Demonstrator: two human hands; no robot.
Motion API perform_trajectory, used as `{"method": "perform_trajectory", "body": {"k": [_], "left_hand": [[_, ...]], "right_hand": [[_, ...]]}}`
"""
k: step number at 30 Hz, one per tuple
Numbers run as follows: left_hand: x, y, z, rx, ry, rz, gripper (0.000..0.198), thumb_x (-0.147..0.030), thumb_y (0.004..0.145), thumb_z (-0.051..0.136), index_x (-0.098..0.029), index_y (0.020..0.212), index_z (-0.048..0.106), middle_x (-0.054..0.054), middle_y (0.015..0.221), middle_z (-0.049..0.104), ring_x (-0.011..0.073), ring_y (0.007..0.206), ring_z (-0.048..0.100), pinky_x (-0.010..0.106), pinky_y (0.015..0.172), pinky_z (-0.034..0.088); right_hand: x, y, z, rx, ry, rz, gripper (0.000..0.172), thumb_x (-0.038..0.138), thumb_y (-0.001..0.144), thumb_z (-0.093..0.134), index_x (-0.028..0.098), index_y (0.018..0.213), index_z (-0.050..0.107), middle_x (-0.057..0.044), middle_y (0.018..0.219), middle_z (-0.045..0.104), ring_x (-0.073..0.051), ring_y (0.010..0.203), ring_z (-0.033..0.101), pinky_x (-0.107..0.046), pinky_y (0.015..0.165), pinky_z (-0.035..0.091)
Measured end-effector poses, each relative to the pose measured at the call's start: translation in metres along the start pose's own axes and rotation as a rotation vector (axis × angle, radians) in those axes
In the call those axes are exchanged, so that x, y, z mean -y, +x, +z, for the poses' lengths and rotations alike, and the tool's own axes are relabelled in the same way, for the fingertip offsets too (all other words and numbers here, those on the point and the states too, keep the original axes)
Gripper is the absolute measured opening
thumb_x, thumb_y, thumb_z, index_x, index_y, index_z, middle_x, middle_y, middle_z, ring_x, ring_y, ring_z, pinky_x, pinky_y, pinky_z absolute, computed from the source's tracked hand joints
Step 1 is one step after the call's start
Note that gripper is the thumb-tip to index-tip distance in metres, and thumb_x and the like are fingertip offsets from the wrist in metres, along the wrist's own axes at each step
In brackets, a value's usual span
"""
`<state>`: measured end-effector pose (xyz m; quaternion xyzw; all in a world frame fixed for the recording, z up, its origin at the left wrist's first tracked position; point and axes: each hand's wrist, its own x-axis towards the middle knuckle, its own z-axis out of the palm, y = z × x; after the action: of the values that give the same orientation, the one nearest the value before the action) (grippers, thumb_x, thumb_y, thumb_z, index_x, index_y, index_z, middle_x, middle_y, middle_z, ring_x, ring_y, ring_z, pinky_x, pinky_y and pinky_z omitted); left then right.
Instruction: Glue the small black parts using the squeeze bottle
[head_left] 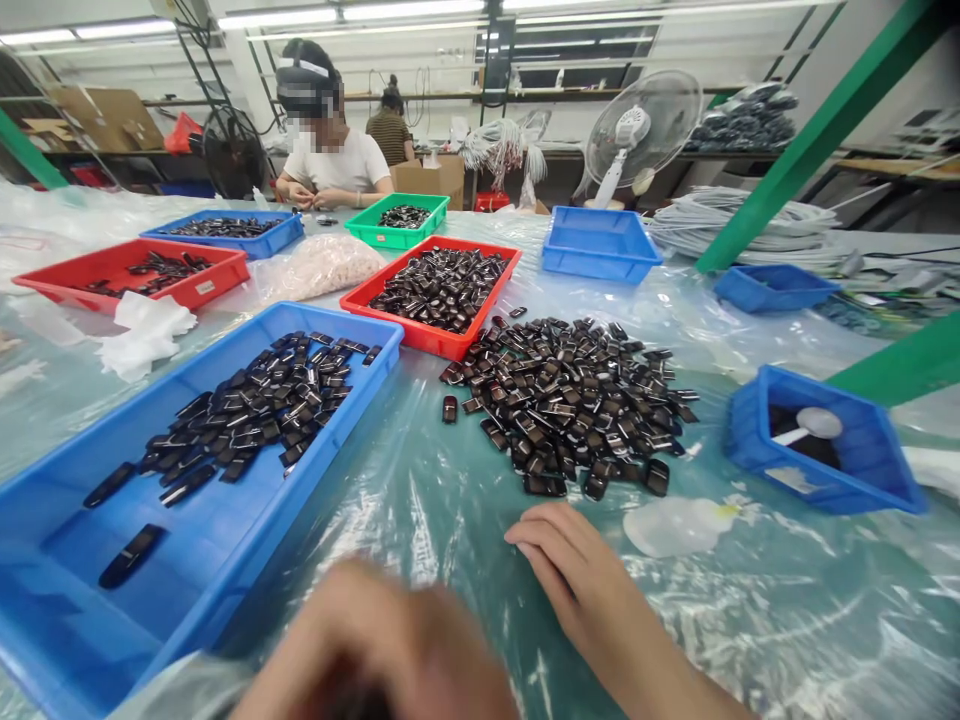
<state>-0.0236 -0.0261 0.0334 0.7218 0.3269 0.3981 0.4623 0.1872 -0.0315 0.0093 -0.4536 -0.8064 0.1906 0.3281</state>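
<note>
Black glossy parts (pixel 570 400) lie in a loose heap on the worktop (pixel 787 620), just beyond the fingertips of the right hand (pixel 577 580). That hand rests flat on the clear plastic sheet covering the worktop, fingers together and stretched toward the heap, grasping nothing and not touching any piece. One stray part (pixel 449 408) sits apart from the heap, ahead of the gap between the two hands. The left hand (pixel 375 650) is low and close to the camera, blurred; whether it is clenched or holds anything cannot be told.

Left of the left hand stands a large blue tray (pixel 225 560) with more of the same black parts spread across its far half and a few single ones nearer. Beyond the heap is a red tray (pixel 420 335) filled with the parts. To the right of the right hand sits a small blue bin (pixel 832 485) with a white scoop inside. Farther off are a second red tray (pixel 180 290), another blue tray (pixel 600 250), a green tray (pixel 390 238) and a clear bag (pixel 315 268). Across the worktop a person in a white shirt (pixel 330 165) works with both hands close together.
</note>
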Motion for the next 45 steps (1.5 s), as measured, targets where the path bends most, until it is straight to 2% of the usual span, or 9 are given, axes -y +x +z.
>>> {"method": "perform_trajectory", "body": {"k": [3, 6, 8, 10, 17, 33, 38, 41, 45], "left_hand": [[-0.003, 0.004, 0.016, 0.026, -0.163, -0.160, 0.039, -0.051, 0.099, 0.023, -0.025, 0.109, 0.051, 0.001, 0.077, 0.060, 0.0125, 0.063, 0.058, 0.024, 0.061, 0.051], [-0.005, 0.006, 0.028, 0.019, -0.094, -0.424, 0.026, -0.043, 0.098, 0.038, -0.025, 0.110, 0.053, 0.001, 0.088, 0.060, 0.0138, 0.080, 0.058, 0.024, 0.073, 0.046], [-0.005, 0.005, 0.031, 0.019, 0.038, -0.414, 0.020, -0.039, 0.098, 0.041, -0.028, 0.111, 0.052, -0.001, 0.099, 0.060, 0.0145, 0.093, 0.057, 0.023, 0.080, 0.043], [-0.004, 0.004, 0.032, 0.019, 0.140, -0.318, 0.016, -0.034, 0.098, 0.042, -0.030, 0.111, 0.051, -0.003, 0.105, 0.061, 0.0140, 0.098, 0.057, 0.023, 0.084, 0.043], [-0.003, 0.003, 0.031, 0.045, 0.403, 0.040, 0.023, -0.041, 0.099, 0.037, -0.023, 0.107, 0.050, 0.001, 0.087, 0.065, 0.0163, 0.075, 0.061, 0.025, 0.065, 0.047], [-0.006, 0.002, 0.036, 0.021, 0.401, 0.171, 0.030, -0.040, 0.100, 0.033, -0.018, 0.102, 0.054, 0.004, 0.083, 0.066, 0.0149, 0.067, 0.057, 0.024, 0.060, 0.043], [-0.003, 0.000, 0.036, 0.040, 0.443, 0.234, 0.030, -0.039, 0.099, 0.034, -0.017, 0.103, 0.053, 0.004, 0.080, 0.066, 0.0148, 0.066, 0.055, 0.024, 0.058, 0.042], [-0.003, 0.002, 0.035, 0.042, 0.486, 0.316, 0.026, -0.033, 0.099, 0.037, -0.014, 0.107, 0.052, 0.004, 0.078, 0.065, 0.0141, 0.064, 0.053, 0.024, 0.057, 0.042], [-0.007, 0.005, 0.038, 0.040, 0.574, 0.349, 0.028, -0.034, 0.101, 0.031, -0.015, 0.104, 0.052, 0.003, 0.076, 0.064, 0.0140, 0.060, 0.051, 0.025, 0.054, 0.040]], "right_hand": [[0.008, -0.006, -0.015, 0.017, 0.119, 0.160, 0.016, 0.015, 0.099, 0.037, 0.024, 0.099, 0.050, 0.000, 0.088, 0.055, -0.014, 0.081, 0.055, -0.024, 0.070, 0.046], [0.013, -0.010, -0.029, 0.053, 0.436, 0.495, 0.008, 0.033, 0.096, 0.048, 0.028, 0.097, 0.055, 0.002, 0.087, 0.056, -0.012, 0.082, 0.055, -0.017, 0.069, 0.045], [0.016, -0.011, -0.034, 0.089, 0.682, 0.687, 0.015, 0.043, 0.092, 0.055, 0.029, 0.094, 0.058, 0.003, 0.082, 0.053, -0.011, 0.078, 0.053, -0.015, 0.068, 0.043], [0.019, -0.012, -0.036, 0.145, 0.867, 0.757, 0.021, 0.048, 0.087, 0.061, 0.028, 0.089, 0.061, 0.005, 0.075, 0.051, -0.010, 0.072, 0.049, -0.014, 0.067, 0.040], [0.029, -0.013, -0.027, 0.161, 1.177, 0.820, 0.023, 0.047, 0.080, 0.071, 0.025, 0.078, 0.064, 0.005, 0.071, 0.054, -0.009, 0.072, 0.050, -0.015, 0.072, 0.039], [0.027, -0.019, -0.023, 0.181, 1.182, 0.768, 0.022, 0.045, 0.082, 0.069, 0.024, 0.079, 0.062, 0.005, 0.068, 0.052, -0.011, 0.069, 0.049, -0.018, 0.070, 0.039], [0.028, -0.021, -0.021, 0.222, 1.376, 0.735, 0.018, 0.037, 0.085, 0.069, 0.024, 0.089, 0.058, 0.004, 0.082, 0.054, -0.010, 0.078, 0.052, -0.020, 0.077, 0.041], [0.025, -0.020, -0.018, 0.238, 1.487, 0.730, 0.024, 0.034, 0.081, 0.074, 0.020, 0.084, 0.055, 0.004, 0.077, 0.052, -0.009, 0.073, 0.052, -0.021, 0.073, 0.042], [0.024, -0.016, -0.019, 0.248, 1.391, 0.719, 0.027, 0.037, 0.081, 0.074, 0.019, 0.081, 0.054, 0.004, 0.073, 0.053, -0.010, 0.071, 0.054, -0.021, 0.070, 0.043]]}}
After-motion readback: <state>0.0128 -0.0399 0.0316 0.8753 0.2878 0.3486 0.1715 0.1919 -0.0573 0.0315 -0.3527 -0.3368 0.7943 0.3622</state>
